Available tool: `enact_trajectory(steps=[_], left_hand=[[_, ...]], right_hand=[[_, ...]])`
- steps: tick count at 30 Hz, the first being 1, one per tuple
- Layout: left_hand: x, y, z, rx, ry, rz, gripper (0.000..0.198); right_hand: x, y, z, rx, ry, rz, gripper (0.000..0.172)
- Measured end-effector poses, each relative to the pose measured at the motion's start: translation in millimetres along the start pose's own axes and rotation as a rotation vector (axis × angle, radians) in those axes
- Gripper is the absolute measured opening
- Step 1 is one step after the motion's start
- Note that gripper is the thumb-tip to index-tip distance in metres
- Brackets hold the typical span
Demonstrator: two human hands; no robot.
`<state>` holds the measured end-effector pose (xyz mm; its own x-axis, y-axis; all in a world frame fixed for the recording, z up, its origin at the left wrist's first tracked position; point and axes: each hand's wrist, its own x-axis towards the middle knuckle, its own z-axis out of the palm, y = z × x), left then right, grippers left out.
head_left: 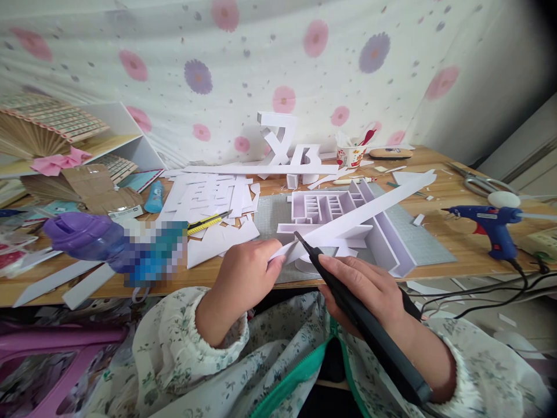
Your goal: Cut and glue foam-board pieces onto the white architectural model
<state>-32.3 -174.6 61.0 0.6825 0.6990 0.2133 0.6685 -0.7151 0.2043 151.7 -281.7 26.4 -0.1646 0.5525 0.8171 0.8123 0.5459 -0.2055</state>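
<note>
My left hand (pixel 250 273) pinches the near end of a long white strip (pixel 369 206), which slants up to the right above the desk. In my right hand (pixel 369 287) is a black corded-looking cutting tool (pixel 361 319); its thin tip lies at the strip close to my left fingers. Beneath the strip, a white foam-board structure with small compartments (pixel 319 203) rests on a grey cutting mat (pixel 429 241). Whether the tip has gone into the strip cannot be told.
Left of the mat lie white board pieces (pixel 221 235), a yellow cutter (pixel 206 223) and a purple-lidded bottle (pixel 82 235). A blue glue gun (pixel 491 223) and scissors (pixel 481 183) are at the right. White shapes (pixel 278 145) and a cup (pixel 350 155) stand behind.
</note>
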Motion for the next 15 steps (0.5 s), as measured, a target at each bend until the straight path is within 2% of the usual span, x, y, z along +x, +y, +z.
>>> enact_trajectory(steps=[15], left_hand=[[-1.2, 0.9, -1.2, 0.012, -0.004, 0.000, 0.023]], right_hand=[[1.4, -2.3, -2.2, -0.009, -0.029, -0.006, 0.049]])
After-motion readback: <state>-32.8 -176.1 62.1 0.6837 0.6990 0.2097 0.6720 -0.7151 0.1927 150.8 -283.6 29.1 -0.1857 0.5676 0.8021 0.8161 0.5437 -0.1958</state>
